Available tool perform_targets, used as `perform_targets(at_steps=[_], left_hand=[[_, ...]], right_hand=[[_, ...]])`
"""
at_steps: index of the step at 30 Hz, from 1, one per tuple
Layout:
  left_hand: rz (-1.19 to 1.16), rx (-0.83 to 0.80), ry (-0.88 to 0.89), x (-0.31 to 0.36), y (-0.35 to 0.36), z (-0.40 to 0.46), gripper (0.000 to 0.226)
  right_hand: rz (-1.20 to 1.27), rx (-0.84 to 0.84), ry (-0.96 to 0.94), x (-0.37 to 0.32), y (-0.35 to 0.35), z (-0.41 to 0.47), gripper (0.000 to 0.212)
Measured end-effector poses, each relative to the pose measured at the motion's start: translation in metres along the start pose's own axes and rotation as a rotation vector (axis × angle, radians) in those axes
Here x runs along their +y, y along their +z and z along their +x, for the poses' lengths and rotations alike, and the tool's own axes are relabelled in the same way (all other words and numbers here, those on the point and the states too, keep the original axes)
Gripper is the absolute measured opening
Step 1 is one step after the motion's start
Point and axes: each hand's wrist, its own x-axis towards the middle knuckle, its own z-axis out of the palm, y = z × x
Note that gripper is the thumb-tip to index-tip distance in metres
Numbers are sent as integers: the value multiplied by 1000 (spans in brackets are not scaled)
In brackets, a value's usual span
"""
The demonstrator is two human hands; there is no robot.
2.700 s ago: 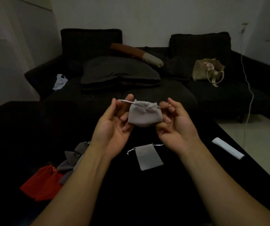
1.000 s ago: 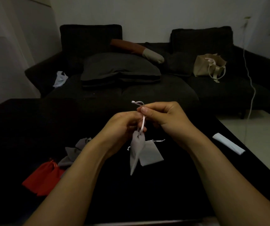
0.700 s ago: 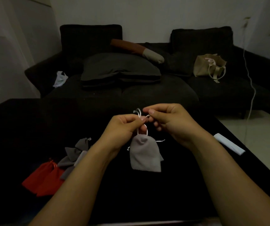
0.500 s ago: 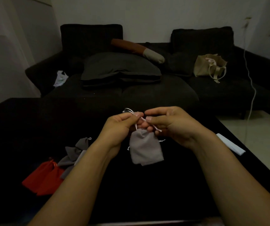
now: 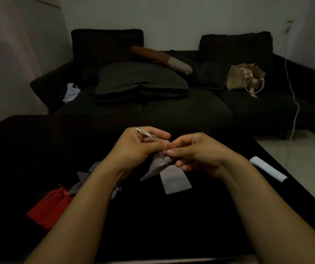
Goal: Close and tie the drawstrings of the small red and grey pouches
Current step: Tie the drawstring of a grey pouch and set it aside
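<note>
1. The left hand (image 5: 134, 147) has its fingers curled round the drawstring (image 5: 149, 135), whose pale cord runs from above the knuckles down to the pouch neck; the loose end sticks out just past the upper knuckles.
2. The right hand (image 5: 194, 153) pinches at the gathered neck of the grey pouch (image 5: 157, 166) with thumb and forefinger, its tips touching those of the left hand. Whether it also holds a second cord I cannot tell; the light is too dim.
3. The pouch hangs just below both sets of fingertips, off the table, its body slanting down towards the left wrist.
4. The step looks like forming the knot. To do it well, keep the neck pinched tight so the gathers do not loosen, and draw the cord snug close to the fabric.
5. Directly beneath the right fingers another grey pouch (image 5: 175, 181) lies flat on the black table (image 5: 153, 225).
6. Under and beyond the left forearm sit the grey pile (image 5: 81, 180) and the red pouches (image 5: 50, 208), judged to be waiting.
</note>
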Motion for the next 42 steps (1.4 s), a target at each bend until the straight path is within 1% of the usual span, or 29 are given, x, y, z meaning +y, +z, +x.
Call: perform_targets(at_steps=[2, 5, 7, 9, 10, 12, 14, 16, 18, 20, 22, 26, 28, 31, 35, 38, 39, 42], left_hand=[[47, -7, 22, 2, -1, -1, 19], [133, 32, 56, 5, -4, -2, 16], [244, 127, 82, 1, -6, 0, 14], [378, 240, 150, -6, -5, 3, 17], [445, 287, 205, -10, -2, 4, 19], [544, 365, 346, -16, 6, 3, 20], [543, 414, 445, -19, 13, 2, 20], [458, 462, 483, -20, 16, 1, 20], [399, 496, 497, -20, 18, 1, 21], [365, 478, 496, -19, 20, 2, 20], [328, 465, 498, -20, 20, 2, 19], [294, 457, 489, -20, 22, 3, 20], [281, 447, 496, -19, 22, 3, 20], [299, 437, 491, -18, 20, 4, 17], [339, 446, 497, -22, 10, 8, 15], [459, 414, 535, -25, 4, 11, 11], [502, 399, 548, -27, 2, 12, 10], [574, 355, 553, -27, -1, 12, 10]], right_hand=[[2, -2, 26, 1, -1, 1, 14], [15, 24, 52, 0, -3, 4, 2], [12, 38, 41, 1, -4, 7, 3], [-1, 24, 11, 3, -2, 9, 13], [-9, 7, -3, 3, -1, 9, 18], [-49, -29, -28, 4, 2, 10, 18], [-52, -62, -49, 4, 4, 11, 20], [16, -77, -68, 4, 4, 12, 22], [83, -43, -78, 5, 4, 14, 26], [101, -44, -90, 5, 4, 14, 34], [70, -50, -126, 6, 5, 14, 29], [7, 85, -186, 8, 3, 15, 17], [-16, 125, -233, 9, 0, 16, 10], [1, 147, -268, 7, -4, 16, 16], [184, 73, -260, 4, -1, 14, 29], [355, 126, -234, 1, 3, 13, 45], [424, 133, -216, -1, 3, 11, 45], [692, 81, -166, -3, -1, 10, 39]])
